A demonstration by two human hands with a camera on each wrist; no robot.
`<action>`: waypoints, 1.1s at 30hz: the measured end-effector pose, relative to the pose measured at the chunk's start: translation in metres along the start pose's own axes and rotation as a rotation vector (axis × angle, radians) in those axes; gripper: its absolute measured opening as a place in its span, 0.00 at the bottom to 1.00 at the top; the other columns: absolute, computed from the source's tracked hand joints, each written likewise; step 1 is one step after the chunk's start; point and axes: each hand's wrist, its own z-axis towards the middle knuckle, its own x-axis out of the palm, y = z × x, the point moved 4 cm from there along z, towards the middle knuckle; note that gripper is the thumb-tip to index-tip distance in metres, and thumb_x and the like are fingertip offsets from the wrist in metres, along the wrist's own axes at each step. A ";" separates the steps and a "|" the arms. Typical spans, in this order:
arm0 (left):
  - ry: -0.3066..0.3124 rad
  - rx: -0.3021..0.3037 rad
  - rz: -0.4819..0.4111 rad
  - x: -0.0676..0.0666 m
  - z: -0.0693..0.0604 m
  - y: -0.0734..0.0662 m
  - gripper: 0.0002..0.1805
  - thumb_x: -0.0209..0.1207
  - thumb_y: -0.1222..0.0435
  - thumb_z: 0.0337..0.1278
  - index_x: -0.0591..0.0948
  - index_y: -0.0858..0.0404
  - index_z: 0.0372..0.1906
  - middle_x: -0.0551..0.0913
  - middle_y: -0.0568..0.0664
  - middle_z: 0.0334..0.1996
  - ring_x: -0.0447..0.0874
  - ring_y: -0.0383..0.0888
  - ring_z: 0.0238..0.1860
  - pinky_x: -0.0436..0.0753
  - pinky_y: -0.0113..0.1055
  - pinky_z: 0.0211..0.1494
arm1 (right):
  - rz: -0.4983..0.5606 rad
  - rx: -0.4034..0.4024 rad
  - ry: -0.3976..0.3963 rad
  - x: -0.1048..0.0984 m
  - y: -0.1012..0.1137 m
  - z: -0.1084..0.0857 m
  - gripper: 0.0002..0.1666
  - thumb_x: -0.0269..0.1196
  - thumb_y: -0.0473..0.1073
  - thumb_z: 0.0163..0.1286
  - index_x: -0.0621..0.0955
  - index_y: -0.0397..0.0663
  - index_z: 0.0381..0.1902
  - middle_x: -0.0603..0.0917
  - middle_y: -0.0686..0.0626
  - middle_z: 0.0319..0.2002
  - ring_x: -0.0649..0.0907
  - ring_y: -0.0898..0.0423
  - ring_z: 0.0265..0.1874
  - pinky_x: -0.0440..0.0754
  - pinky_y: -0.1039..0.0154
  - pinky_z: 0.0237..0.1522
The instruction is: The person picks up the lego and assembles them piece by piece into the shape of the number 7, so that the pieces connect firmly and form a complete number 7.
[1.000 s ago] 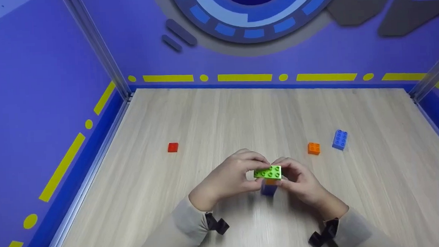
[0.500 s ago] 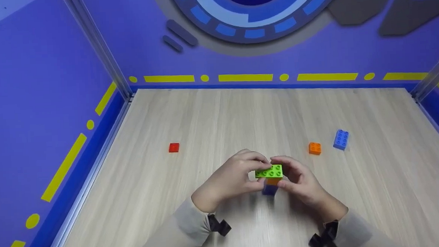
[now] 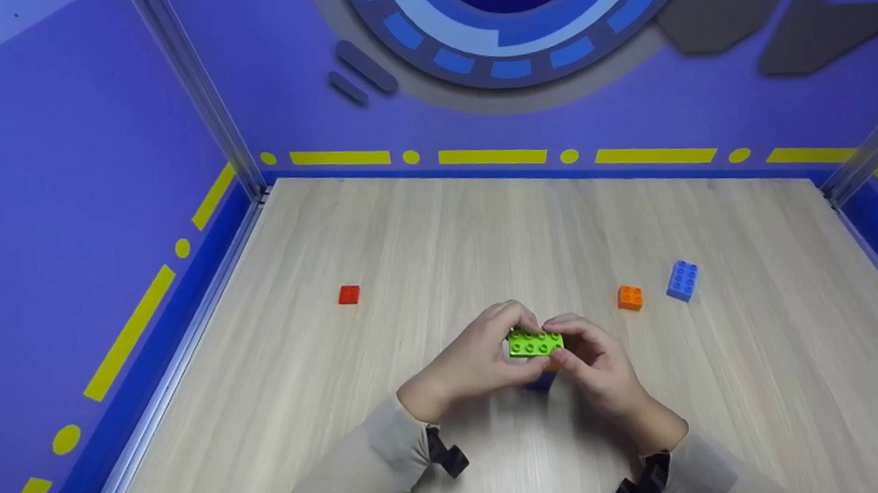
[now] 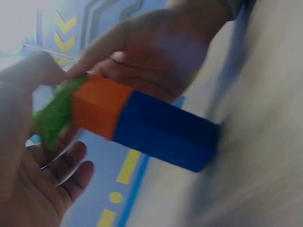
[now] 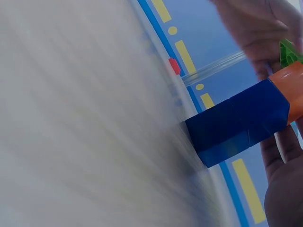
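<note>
A lime green eight-stud toy brick [image 3: 536,343] tops an upright stack near the front middle of the table. Below it come an orange brick [image 4: 101,106] and a dark blue section [image 4: 165,130], whose side shows a seam in the right wrist view [image 5: 236,120]. My left hand [image 3: 479,357] pinches the green brick, thumb along its near side and fingers at the far left. My right hand [image 3: 606,362] grips its right end between thumb and fingers. From the head view, hands and green brick hide most of the stack.
On the wooden table [image 3: 424,240], a small red brick [image 3: 349,295] lies to the left. An orange four-stud brick [image 3: 629,298] and a longer blue brick [image 3: 683,280] lie to the right. Blue-purple panels [image 3: 105,181] wall in the back and sides.
My left hand has shifted right, its fingers sliding from the green brick's top to its far side and the thumb further along the front. My right thumb now presses the brick's near right corner.
</note>
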 end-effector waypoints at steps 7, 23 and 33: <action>-0.035 -0.007 -0.277 0.015 -0.001 0.019 0.16 0.71 0.63 0.76 0.77 0.67 0.52 0.82 0.61 0.58 0.78 0.38 0.61 0.80 0.33 0.69 | 0.021 -0.018 0.013 -0.001 -0.003 0.001 0.21 0.55 0.14 0.75 0.78 0.22 0.64 0.87 0.52 0.63 0.86 0.59 0.61 0.89 0.68 0.61; -0.106 0.034 -0.380 0.026 -0.002 0.025 0.14 0.69 0.68 0.73 0.76 0.71 0.51 0.78 0.69 0.57 0.77 0.38 0.62 0.81 0.35 0.71 | 0.020 -0.011 0.020 -0.005 -0.005 0.000 0.19 0.57 0.16 0.76 0.78 0.24 0.62 0.86 0.54 0.63 0.86 0.61 0.62 0.88 0.69 0.64; -0.115 0.051 -0.384 0.026 -0.003 0.027 0.14 0.70 0.69 0.72 0.77 0.71 0.51 0.79 0.69 0.56 0.78 0.38 0.61 0.82 0.35 0.71 | 0.045 -0.016 0.062 -0.006 -0.004 0.001 0.20 0.56 0.16 0.77 0.77 0.24 0.63 0.86 0.53 0.64 0.86 0.60 0.62 0.89 0.69 0.64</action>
